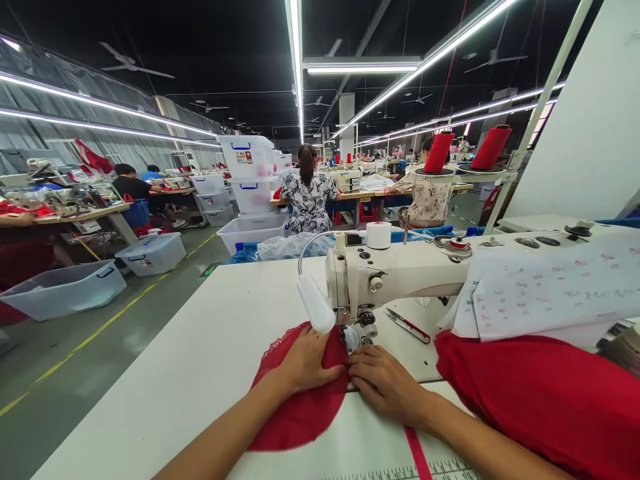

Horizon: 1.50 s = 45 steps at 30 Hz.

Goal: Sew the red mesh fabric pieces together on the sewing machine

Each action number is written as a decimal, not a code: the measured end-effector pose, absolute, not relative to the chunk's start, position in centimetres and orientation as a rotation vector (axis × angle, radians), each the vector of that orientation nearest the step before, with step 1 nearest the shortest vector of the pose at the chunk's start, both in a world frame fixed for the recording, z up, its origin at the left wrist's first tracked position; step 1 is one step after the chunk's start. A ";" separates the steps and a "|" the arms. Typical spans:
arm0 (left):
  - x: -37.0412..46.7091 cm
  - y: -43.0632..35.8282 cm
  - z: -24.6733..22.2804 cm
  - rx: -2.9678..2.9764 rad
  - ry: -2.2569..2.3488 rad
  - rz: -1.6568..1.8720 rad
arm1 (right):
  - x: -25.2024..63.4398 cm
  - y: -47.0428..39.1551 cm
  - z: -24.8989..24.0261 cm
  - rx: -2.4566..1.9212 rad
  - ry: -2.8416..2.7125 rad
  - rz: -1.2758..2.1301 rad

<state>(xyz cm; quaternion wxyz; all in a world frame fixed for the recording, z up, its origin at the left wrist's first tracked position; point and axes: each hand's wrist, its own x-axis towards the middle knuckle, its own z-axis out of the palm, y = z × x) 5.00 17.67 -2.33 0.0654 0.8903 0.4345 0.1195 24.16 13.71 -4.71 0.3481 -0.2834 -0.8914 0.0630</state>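
Lace-edged red cloth (307,417), one piece, lies under the flattened left hand (306,360), right hand (384,381) alongside, grip unclear.

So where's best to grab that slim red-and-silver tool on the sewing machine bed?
I'd pinch the tool by its red end, bringing your right hand in from the near side. It lies slanted, red end nearer you and narrow silver end farther off, with the machine's arm behind it, so the front looks easier.

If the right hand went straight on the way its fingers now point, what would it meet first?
The right hand would probably meet the red cloth under the left hand first; whether the fingertips touch it now is unclear.
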 end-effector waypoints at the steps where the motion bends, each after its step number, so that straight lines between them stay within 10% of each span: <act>1: 5.0 17.9 -2.4 2.695 1.281 0.389 | 24.1 13.7 -4.7 -0.742 -2.307 0.164; 45: 0.4 12.7 -1.3 2.735 0.799 0.291 | 24.2 14.3 -5.5 -0.902 -2.301 0.001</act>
